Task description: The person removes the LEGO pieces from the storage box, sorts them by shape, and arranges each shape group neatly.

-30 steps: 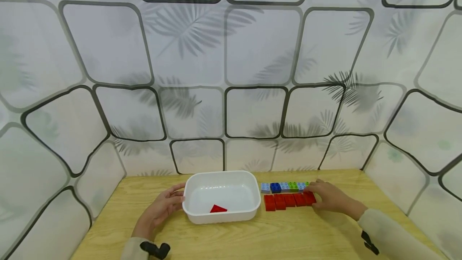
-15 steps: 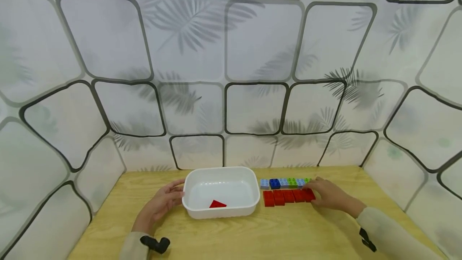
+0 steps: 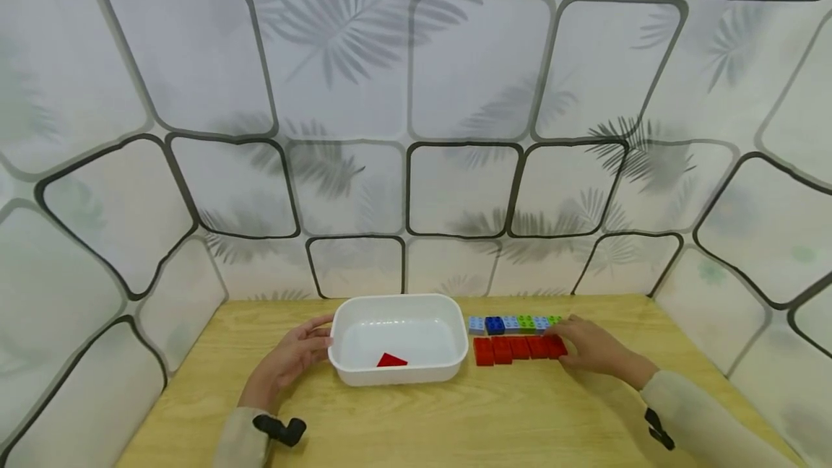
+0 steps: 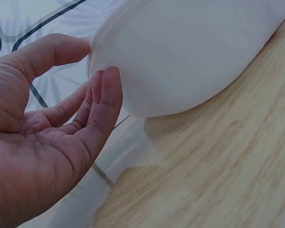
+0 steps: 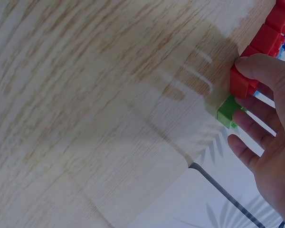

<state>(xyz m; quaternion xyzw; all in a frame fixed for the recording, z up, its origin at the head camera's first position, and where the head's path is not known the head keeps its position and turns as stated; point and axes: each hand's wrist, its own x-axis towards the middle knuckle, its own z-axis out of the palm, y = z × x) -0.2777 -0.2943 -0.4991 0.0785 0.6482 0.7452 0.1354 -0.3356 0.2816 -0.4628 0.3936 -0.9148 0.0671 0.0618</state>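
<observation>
My left hand (image 3: 292,360) touches the left end of a white plastic basin (image 3: 398,375); its thumb and fingertips meet the rim and outer wall in the left wrist view. Inside the basin lies a red piece (image 3: 392,360), partly hidden by the front wall, so it looks triangular. At the right end of a row of red building blocks (image 3: 502,350), my right hand (image 3: 594,345) pinches the last red block (image 5: 241,81) between thumb and index finger, its other fingers spread loosely. A green block (image 5: 226,112) stands just behind those fingers.
Behind the red row runs a second row of studded blocks, light blue, a dark blue block (image 3: 495,325) and green. Both rows stand right of the basin on a wooden table (image 3: 416,425). Patterned cloth walls (image 3: 464,186) enclose the back and sides.
The head view has tilted slightly, so everything sits a little higher in the picture. Both hands, the basin and the blocks keep nearly the same places.
</observation>
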